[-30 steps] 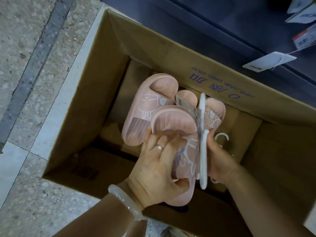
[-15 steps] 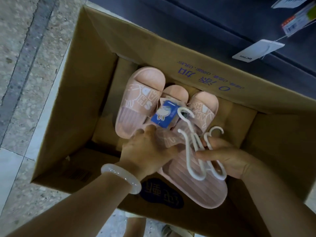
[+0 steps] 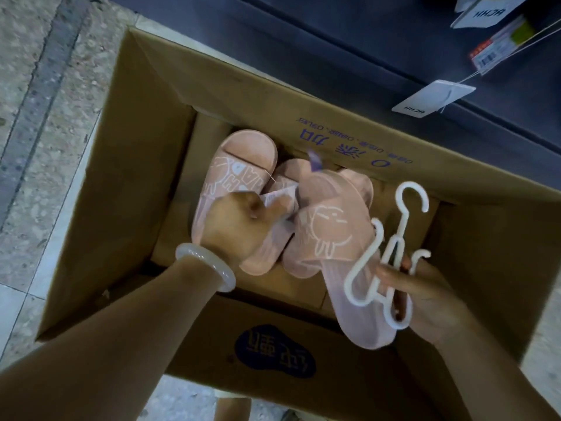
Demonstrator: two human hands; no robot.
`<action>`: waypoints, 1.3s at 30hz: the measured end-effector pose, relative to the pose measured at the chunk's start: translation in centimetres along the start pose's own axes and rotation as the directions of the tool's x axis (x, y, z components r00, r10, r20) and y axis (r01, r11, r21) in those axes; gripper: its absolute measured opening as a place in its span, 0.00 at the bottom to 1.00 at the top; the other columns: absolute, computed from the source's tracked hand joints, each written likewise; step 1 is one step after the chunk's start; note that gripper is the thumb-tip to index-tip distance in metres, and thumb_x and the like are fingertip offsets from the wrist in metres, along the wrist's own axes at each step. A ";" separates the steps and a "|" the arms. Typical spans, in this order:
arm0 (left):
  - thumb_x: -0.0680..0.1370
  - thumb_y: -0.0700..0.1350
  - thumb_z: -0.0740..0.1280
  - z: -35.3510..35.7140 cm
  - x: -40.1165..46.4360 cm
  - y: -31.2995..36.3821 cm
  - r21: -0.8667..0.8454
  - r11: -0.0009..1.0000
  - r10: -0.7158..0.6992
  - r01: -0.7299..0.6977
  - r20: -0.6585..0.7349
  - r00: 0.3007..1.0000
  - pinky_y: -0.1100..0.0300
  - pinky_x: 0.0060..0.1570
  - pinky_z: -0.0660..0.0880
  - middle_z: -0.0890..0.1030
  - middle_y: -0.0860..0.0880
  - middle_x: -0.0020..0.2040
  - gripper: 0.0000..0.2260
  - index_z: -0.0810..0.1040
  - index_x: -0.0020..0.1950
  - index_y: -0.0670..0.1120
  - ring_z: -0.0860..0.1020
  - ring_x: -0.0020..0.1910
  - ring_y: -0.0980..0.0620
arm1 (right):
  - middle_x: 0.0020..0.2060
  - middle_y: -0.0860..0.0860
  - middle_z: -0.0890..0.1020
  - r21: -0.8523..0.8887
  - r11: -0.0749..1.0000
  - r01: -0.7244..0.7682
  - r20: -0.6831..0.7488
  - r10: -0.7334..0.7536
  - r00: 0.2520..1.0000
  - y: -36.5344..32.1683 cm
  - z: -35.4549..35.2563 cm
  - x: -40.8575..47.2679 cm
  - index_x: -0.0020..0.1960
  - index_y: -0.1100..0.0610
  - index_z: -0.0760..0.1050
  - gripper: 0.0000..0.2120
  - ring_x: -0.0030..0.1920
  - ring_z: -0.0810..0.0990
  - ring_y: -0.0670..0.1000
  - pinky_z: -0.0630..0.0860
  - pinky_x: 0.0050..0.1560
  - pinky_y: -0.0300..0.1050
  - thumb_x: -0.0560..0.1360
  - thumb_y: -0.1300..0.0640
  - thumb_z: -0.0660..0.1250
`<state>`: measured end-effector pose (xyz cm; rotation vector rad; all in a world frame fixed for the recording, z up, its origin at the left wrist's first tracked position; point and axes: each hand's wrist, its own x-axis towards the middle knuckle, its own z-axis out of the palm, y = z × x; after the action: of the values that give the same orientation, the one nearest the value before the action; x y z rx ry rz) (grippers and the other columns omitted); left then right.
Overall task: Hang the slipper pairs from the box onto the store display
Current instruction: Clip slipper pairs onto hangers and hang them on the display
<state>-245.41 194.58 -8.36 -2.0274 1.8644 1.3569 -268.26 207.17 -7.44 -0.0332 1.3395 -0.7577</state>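
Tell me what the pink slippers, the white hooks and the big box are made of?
The pink slippers look like soft matte foam or rubber: smooth moulded straps, ribbed soles, no shine. The white hooks in the right hand look like hard, smooth plastic, thin and evenly curved. The big box is brown cardboard, dull, with folded flaps and printed writing.

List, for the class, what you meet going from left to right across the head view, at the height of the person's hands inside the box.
Left box wall → left hand gripping a slipper → rabbit-print slipper → white hangers → right hand → right box wall.
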 end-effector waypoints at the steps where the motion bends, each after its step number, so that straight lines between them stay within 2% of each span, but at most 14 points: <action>1: 0.74 0.61 0.62 -0.1 1.1 -0.5 0.086 0.995 0.054 -0.043 -0.128 0.990 0.58 0.42 0.69 0.79 0.47 0.39 0.20 0.77 0.37 0.44 0.77 0.43 0.46 | 0.42 0.56 0.84 0.030 0.999 0.016 -0.029 -0.015 0.999 -0.2 0.2 0.7 0.50 0.62 0.80 0.38 0.45 0.84 0.52 0.80 0.40 0.42 0.43 0.49 0.85; 3: 0.72 0.61 0.64 -0.3 3.1 -1.3 0.268 0.953 0.201 -0.140 -0.217 0.955 0.54 0.53 0.68 0.78 0.42 0.55 0.22 0.78 0.53 0.43 0.74 0.55 0.42 | 0.48 0.57 0.84 0.061 0.997 0.053 -0.080 -0.048 0.996 0.0 0.6 2.2 0.53 0.64 0.79 0.40 0.51 0.83 0.55 0.81 0.44 0.46 0.44 0.49 0.84; 5: 0.71 0.58 0.69 -0.1 4.5 -1.6 0.365 0.911 0.242 -0.192 -0.095 0.966 0.52 0.69 0.58 0.65 0.40 0.71 0.32 0.66 0.69 0.43 0.63 0.69 0.41 | 0.47 0.57 0.85 0.008 0.994 0.105 -0.158 -0.102 0.982 1.0 1.2 3.3 0.48 0.60 0.82 0.37 0.51 0.84 0.56 0.81 0.45 0.48 0.43 0.46 0.84; 8: 0.73 0.60 0.66 -0.4 6.1 -1.4 0.498 0.830 0.191 -0.252 0.171 0.967 0.53 0.74 0.46 0.53 0.43 0.77 0.41 0.50 0.76 0.45 0.50 0.76 0.44 | 0.46 0.55 0.85 -0.115 0.980 0.165 -0.294 -0.192 0.936 3.0 1.6 3.7 0.47 0.59 0.82 0.35 0.48 0.84 0.54 0.79 0.48 0.50 0.44 0.43 0.82; 11: 0.71 0.64 0.65 -0.6 6.3 -1.2 0.604 0.760 0.125 -0.242 0.229 0.965 0.49 0.72 0.56 0.64 0.41 0.73 0.38 0.57 0.74 0.44 0.62 0.72 0.41 | 0.46 0.58 0.85 -0.148 0.973 0.178 -0.336 -0.219 0.916 4.2 1.7 3.3 0.47 0.61 0.81 0.13 0.49 0.83 0.57 0.78 0.53 0.55 0.64 0.58 0.76; 13: 0.72 0.58 0.67 0.0 5.3 -1.1 0.574 0.779 0.148 -0.254 0.224 0.963 0.48 0.65 0.65 0.72 0.41 0.65 0.31 0.62 0.70 0.45 0.70 0.64 0.41 | 0.47 0.59 0.84 -0.160 0.976 0.150 -0.357 -0.199 0.913 4.7 1.3 3.1 0.49 0.64 0.80 0.10 0.49 0.83 0.59 0.78 0.51 0.53 0.68 0.63 0.72; 15: 0.73 0.51 0.68 1.0 4.3 -1.0 0.549 0.778 0.185 -0.304 0.262 0.947 0.49 0.59 0.69 0.75 0.44 0.59 0.31 0.58 0.72 0.49 0.74 0.57 0.43 | 0.46 0.60 0.84 -0.193 0.972 0.132 -0.361 -0.195 0.912 4.6 1.2 3.1 0.49 0.65 0.80 0.10 0.48 0.83 0.60 0.78 0.48 0.51 0.69 0.63 0.72; 18: 0.74 0.44 0.68 1.3 4.1 -1.0 0.494 0.778 0.202 -0.388 0.387 0.899 0.52 0.50 0.73 0.72 0.48 0.48 0.41 0.43 0.76 0.57 0.72 0.45 0.49 | 0.41 0.58 0.84 -0.276 0.952 0.133 -0.346 -0.227 0.910 3.9 1.4 3.0 0.46 0.64 0.81 0.07 0.45 0.84 0.57 0.77 0.46 0.51 0.69 0.63 0.73; 20: 0.75 0.47 0.67 1.1 4.5 -1.0 0.419 0.810 0.209 -0.410 0.447 0.870 0.55 0.49 0.73 0.73 0.48 0.50 0.39 0.43 0.76 0.59 0.74 0.46 0.49 | 0.41 0.57 0.84 -0.309 0.942 0.131 -0.338 -0.237 0.911 3.5 1.1 3.0 0.44 0.63 0.81 0.04 0.45 0.84 0.56 0.78 0.47 0.51 0.69 0.63 0.72; 24: 0.75 0.55 0.65 0.1 5.2 0.1 0.337 0.844 0.230 -0.418 0.476 0.849 0.53 0.57 0.74 0.76 0.49 0.62 0.27 0.59 0.72 0.59 0.76 0.58 0.47 | 0.44 0.57 0.85 -0.306 0.948 0.087 -0.382 -0.206 0.901 3.1 0.3 2.8 0.46 0.61 0.81 0.06 0.47 0.83 0.56 0.78 0.51 0.53 0.69 0.62 0.73; 29: 0.78 0.56 0.61 0.5 4.4 2.6 0.368 0.826 0.138 -0.427 0.602 0.786 0.49 0.62 0.70 0.74 0.48 0.64 0.21 0.66 0.69 0.54 0.74 0.60 0.47 | 0.37 0.57 0.84 -0.367 0.926 0.091 -0.316 -0.216 0.924 1.9 0.9 2.0 0.40 0.62 0.80 0.02 0.40 0.84 0.54 0.77 0.42 0.48 0.69 0.64 0.73; 33: 0.79 0.53 0.60 0.0 3.1 4.6 0.280 0.905 0.102 -0.320 0.587 0.803 0.61 0.51 0.65 0.72 0.53 0.52 0.11 0.71 0.60 0.52 0.71 0.50 0.53 | 0.38 0.58 0.84 -0.437 0.897 0.074 -0.293 -0.220 0.930 0.3 1.9 1.4 0.44 0.65 0.80 0.08 0.41 0.84 0.54 0.80 0.44 0.48 0.67 0.62 0.74; 35: 0.79 0.53 0.61 -0.9 2.5 5.5 0.239 0.933 0.089 -0.268 0.568 0.818 0.61 0.49 0.64 0.72 0.53 0.48 0.05 0.70 0.50 0.53 0.70 0.48 0.54 | 0.38 0.57 0.84 -0.445 0.893 0.064 -0.310 -0.221 0.925 -0.6 2.1 0.4 0.45 0.64 0.79 0.11 0.40 0.84 0.53 0.80 0.43 0.47 0.67 0.59 0.75; 39: 0.77 0.57 0.61 -3.4 0.7 6.6 0.167 0.972 0.052 -0.163 0.526 0.849 0.61 0.48 0.66 0.73 0.57 0.46 0.05 0.70 0.48 0.57 0.73 0.48 0.55 | 0.39 0.52 0.84 -0.417 0.907 0.052 -0.276 -0.180 0.944 -2.4 2.6 -2.9 0.50 0.62 0.77 0.11 0.36 0.84 0.45 0.80 0.40 0.40 0.72 0.55 0.70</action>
<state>-249.17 190.34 -3.43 -1.2971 1.7873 1.4751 -267.26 205.82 -3.18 -0.3421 1.7940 -0.5871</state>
